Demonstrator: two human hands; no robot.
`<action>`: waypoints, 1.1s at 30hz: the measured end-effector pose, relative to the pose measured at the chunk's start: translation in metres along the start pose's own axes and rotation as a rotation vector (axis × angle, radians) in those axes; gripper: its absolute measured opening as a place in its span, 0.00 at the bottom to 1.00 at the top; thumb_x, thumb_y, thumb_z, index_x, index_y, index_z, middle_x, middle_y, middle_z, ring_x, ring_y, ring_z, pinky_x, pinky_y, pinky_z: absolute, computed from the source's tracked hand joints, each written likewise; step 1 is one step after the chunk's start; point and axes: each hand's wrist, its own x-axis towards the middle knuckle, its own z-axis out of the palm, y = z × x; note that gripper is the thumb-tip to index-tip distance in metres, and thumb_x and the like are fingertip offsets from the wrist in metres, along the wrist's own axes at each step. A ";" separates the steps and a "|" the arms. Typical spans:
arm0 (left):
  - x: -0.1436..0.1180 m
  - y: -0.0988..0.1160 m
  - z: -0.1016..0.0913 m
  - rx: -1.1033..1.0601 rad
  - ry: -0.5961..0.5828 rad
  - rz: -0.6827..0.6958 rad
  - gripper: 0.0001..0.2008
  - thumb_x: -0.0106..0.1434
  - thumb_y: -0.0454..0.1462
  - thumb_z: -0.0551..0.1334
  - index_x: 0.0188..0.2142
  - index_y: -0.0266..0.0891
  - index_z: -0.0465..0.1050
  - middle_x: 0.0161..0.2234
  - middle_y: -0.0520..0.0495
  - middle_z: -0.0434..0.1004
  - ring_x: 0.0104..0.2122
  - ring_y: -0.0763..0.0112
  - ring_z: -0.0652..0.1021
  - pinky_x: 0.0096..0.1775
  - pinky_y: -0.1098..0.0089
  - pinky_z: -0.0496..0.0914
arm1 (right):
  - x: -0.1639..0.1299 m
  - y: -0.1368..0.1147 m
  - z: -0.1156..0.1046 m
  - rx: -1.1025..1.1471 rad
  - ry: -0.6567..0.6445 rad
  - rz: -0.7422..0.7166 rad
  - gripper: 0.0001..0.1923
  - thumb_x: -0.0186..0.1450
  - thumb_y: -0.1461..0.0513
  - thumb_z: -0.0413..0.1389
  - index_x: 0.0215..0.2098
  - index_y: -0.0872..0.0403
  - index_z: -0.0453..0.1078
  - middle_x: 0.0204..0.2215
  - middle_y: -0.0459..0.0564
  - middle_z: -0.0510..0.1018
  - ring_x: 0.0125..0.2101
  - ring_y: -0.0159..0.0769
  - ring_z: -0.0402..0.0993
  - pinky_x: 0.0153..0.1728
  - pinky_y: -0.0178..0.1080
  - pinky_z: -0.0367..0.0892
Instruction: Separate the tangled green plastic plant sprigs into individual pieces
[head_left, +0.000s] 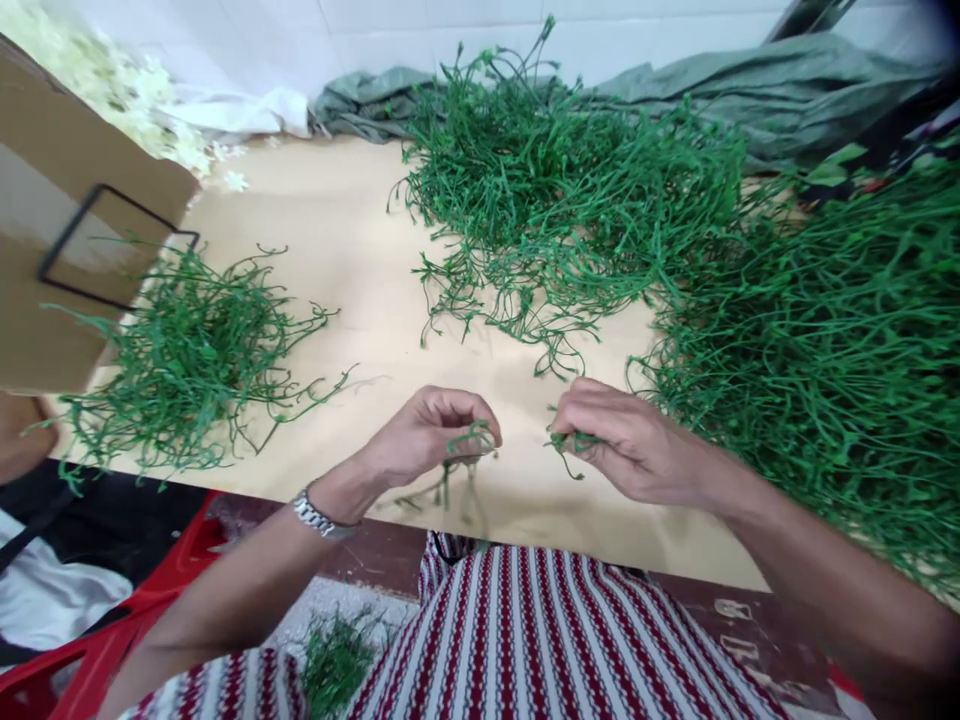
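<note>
My left hand, with a watch at the wrist, is closed in a pinch near the table's front edge. A thin green branching stem hangs from its fingertips, its lower end blurred. A short way to the right, my right hand is closed too. Bits of green stem stick out below its curled fingers. The two hands are apart. Beyond them lies a large heap of similar thin green stems, with several looser ones along its near side.
A second big heap of stems covers the right side, beside my right forearm. At left, a smaller pile lies by a cardboard box and a black wire frame. White flowers stand behind. More stems are below the table.
</note>
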 end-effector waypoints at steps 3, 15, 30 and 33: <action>0.012 -0.007 0.007 -0.186 0.069 -0.003 0.08 0.45 0.37 0.67 0.22 0.33 0.73 0.16 0.53 0.67 0.16 0.81 0.65 0.20 0.76 0.60 | 0.009 0.003 0.024 0.090 0.075 0.127 0.08 0.64 0.67 0.44 0.37 0.55 0.64 0.35 0.53 0.70 0.45 0.39 0.62 0.43 0.44 0.60; 0.017 -0.018 0.024 -0.102 0.288 0.068 0.03 0.51 0.32 0.63 0.24 0.31 0.73 0.16 0.51 0.72 0.16 0.76 0.72 0.20 0.76 0.66 | 0.023 -0.005 0.079 0.953 0.247 0.519 0.13 0.66 0.52 0.45 0.36 0.54 0.57 0.27 0.43 0.68 0.27 0.28 0.66 0.30 0.34 0.62; 0.017 -0.020 0.023 -0.181 0.349 0.182 0.03 0.49 0.33 0.64 0.22 0.33 0.74 0.21 0.52 0.71 0.17 0.81 0.68 0.19 0.76 0.61 | 0.017 -0.002 0.087 0.813 0.205 0.508 0.10 0.63 0.58 0.48 0.28 0.56 0.62 0.19 0.41 0.59 0.21 0.26 0.54 0.22 0.31 0.52; 0.020 -0.027 0.021 -0.370 0.296 0.132 0.07 0.49 0.36 0.65 0.22 0.32 0.73 0.20 0.51 0.72 0.16 0.80 0.68 0.19 0.75 0.61 | 0.016 -0.001 0.090 0.899 0.222 0.484 0.12 0.63 0.55 0.48 0.30 0.56 0.62 0.19 0.40 0.58 0.19 0.25 0.53 0.21 0.31 0.51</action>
